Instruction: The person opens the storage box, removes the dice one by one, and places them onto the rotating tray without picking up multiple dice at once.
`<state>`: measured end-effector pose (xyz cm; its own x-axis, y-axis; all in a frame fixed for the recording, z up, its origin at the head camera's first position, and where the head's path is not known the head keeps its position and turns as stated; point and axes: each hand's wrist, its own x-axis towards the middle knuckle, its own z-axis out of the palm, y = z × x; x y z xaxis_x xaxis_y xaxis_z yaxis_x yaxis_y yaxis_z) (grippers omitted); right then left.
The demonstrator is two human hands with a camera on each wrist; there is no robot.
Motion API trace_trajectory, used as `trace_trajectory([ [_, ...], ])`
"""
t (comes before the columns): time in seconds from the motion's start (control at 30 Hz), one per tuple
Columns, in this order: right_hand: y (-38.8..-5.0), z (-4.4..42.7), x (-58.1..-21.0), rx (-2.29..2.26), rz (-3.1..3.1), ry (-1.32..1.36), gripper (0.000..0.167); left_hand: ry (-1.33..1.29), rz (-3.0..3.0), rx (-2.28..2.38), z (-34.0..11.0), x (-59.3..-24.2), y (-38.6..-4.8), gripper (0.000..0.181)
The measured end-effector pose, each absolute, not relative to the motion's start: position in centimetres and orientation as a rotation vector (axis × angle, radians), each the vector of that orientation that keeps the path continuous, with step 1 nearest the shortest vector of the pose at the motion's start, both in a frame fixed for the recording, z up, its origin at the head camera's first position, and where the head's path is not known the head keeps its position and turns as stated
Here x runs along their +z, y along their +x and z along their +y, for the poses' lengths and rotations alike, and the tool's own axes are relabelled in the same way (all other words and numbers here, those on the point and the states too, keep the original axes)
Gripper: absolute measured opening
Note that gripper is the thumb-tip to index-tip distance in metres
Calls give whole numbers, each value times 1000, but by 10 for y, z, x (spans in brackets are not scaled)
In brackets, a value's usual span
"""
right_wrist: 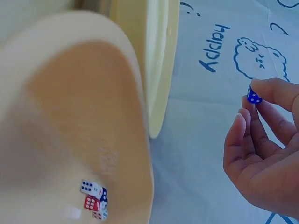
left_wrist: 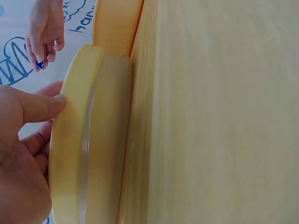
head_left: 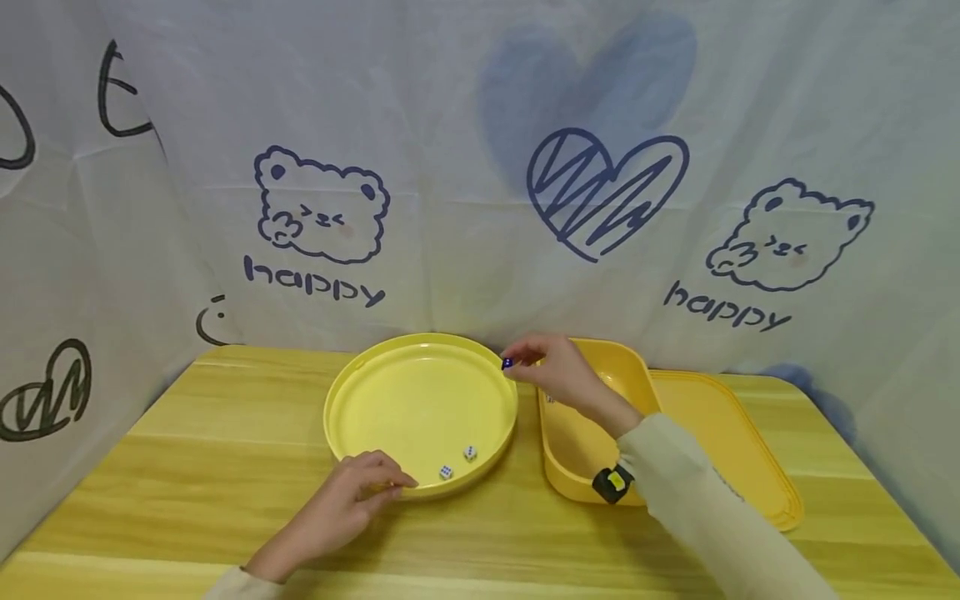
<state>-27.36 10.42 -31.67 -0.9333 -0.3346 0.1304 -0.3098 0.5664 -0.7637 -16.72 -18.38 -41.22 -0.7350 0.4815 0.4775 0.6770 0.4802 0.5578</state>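
Between the thumb and fingers of my right hand (head_left: 564,368) is a blue die (right_wrist: 253,95) with white dots, held above the right edge of a round yellow tray (head_left: 420,400). My left hand (head_left: 352,498) pinches the near left rim of that tray, its thumb on the rim in the left wrist view. Inside the tray, near its front, lie two white dice, one (head_left: 446,472) a little left of the other (head_left: 470,452). An orange-yellow box (head_left: 555,467) stands under my right forearm. The right wrist view shows several dice in it, including a red die (right_wrist: 91,203).
Right of the box, a flat yellow lid (head_left: 720,433) lies on the wooden table (head_left: 187,475), partly hidden by the right sleeve. Behind the table hangs a white cloth (head_left: 450,208) printed with bears and hearts. A black strap (head_left: 612,483) circles the right wrist.
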Motion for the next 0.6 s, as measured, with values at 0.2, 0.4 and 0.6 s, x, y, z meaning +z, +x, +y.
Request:
trace_trajectory([
  [0.2,-270,100,-323,-1315,2735,-631,17,-987,-2477,-1101,-184,-410,-167,22],
  [0.4,-266,92,-334,-1301,2691,-672,16,-966,-2507,-1089,-183,-411,-167,22],
  [0.6,-258,82,-342,-1194,2678,-725,17,-978,-2480,-1070,-183,-413,-167,23],
])
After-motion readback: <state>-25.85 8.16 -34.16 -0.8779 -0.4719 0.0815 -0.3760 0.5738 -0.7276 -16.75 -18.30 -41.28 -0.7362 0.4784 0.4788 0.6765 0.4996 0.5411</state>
